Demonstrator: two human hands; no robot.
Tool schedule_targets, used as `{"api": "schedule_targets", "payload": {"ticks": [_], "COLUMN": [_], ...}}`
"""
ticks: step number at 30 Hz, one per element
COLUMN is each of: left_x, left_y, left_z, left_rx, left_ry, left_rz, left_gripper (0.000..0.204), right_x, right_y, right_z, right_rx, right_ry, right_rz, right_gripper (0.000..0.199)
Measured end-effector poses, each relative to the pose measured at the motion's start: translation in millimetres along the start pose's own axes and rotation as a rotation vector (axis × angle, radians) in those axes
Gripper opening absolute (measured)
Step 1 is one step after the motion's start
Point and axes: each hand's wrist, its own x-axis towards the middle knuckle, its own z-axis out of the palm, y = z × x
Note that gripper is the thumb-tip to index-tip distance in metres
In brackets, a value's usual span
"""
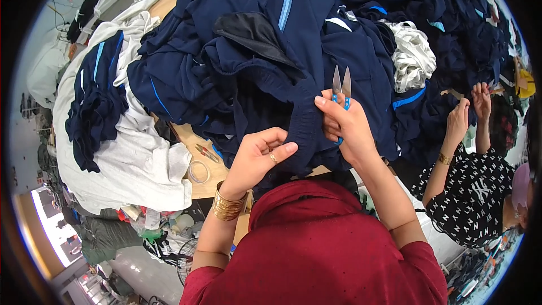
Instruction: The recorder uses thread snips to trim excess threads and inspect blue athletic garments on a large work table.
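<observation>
A navy garment with a gathered elastic waistband (304,116) lies in front of me. My left hand (257,155) is closed on the waistband's near end, thumb on top, with gold bangles on the wrist. My right hand (351,127) is closed around blue-handled thread snips (341,87), their two blades apart and pointing away from me. Its thumb and fingers are also at the waistband's right edge; whether they pinch the cloth I cannot tell. A black lining piece (254,34) shows at the garment's far side.
Navy garments (186,39) with blue stripes are heaped over the wooden table. White cloth (135,158) drapes at left, near another pair of snips (207,153) and a clear ring (199,172). A white bundle (412,56) sits right, near a co-worker (468,192) with raised hands.
</observation>
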Motion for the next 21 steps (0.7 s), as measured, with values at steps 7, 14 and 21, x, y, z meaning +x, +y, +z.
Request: {"api": "schedule_targets", "payload": {"ticks": [7,14,21], "left_x": [-5.2,-7.8,11.7], "left_y": [3.7,6.7,-28.0], "left_z": [4.7,-2.8,-24.0], "left_rx": [-0.031,0.16,-0.411], "left_ry": [0.048,-0.033,0.3], "left_rz": [0.068,0.09,0.012], "left_gripper": [0.013,0.019,0.041], "right_x": [1.1,-0.7,-37.8], "right_y": [0.1,6.1,60.3], "right_z": [1.7,-2.7,-15.1], "right_rx": [0.01,-0.053,-0.803], "right_ry": [0.021,-0.002,-0.35], "right_rz": [-0.039,-0.07,-0.316], "right_gripper": [0.013,0.014,0.02]}}
